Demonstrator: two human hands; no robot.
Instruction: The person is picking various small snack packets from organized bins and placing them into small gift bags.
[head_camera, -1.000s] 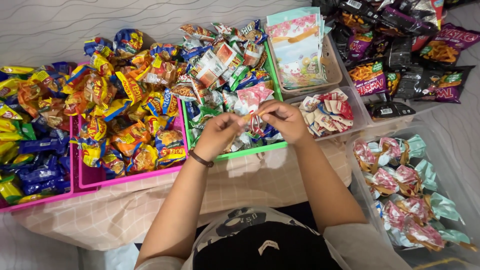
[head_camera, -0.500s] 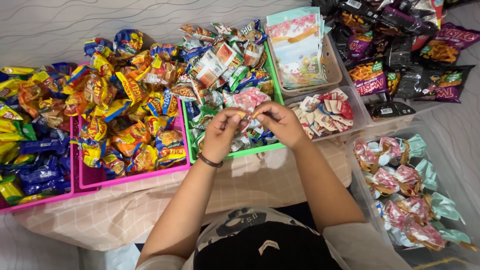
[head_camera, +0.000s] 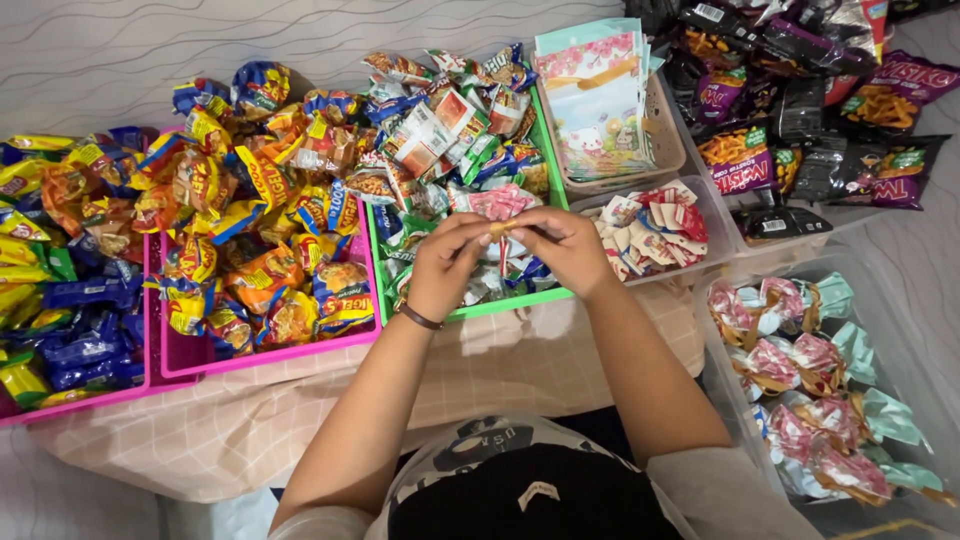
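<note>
Centrally, both hands meet above the green tray (head_camera: 520, 301). Left hand (head_camera: 445, 266): fingers curled nearly closed, thumb and fingertips pinching one end of a small orange-tan item (head_camera: 503, 228); a dark band circles the wrist. Right hand (head_camera: 567, 251): likewise curled, thumb and forefinger pinching the other end of the same item, knuckles turned upward. The item is held level between the two hands, just above the packets in the tray; it is too small to identify with certainty, though it looks like a twisted wrapper or tie.

Both forearms rise from the lower edge of the view and converge toward the tray, elbows bent and spread apart, so that the arms form an inverted V over the checked cloth (head_camera: 520, 365) covering the table edge.

Surroundings: a pink tray (head_camera: 270, 355) heaped with yellow and orange snack packets lies just left of the green one. To the right, a clear tub (head_camera: 722, 222) holds small red-and-white packets; behind it a beige basket (head_camera: 668, 140) carries pastel printed bags. Dark snack bags (head_camera: 800, 110) lie at upper right. A clear bin (head_camera: 715, 330) at lower right contains filled, tied party bags.
</note>
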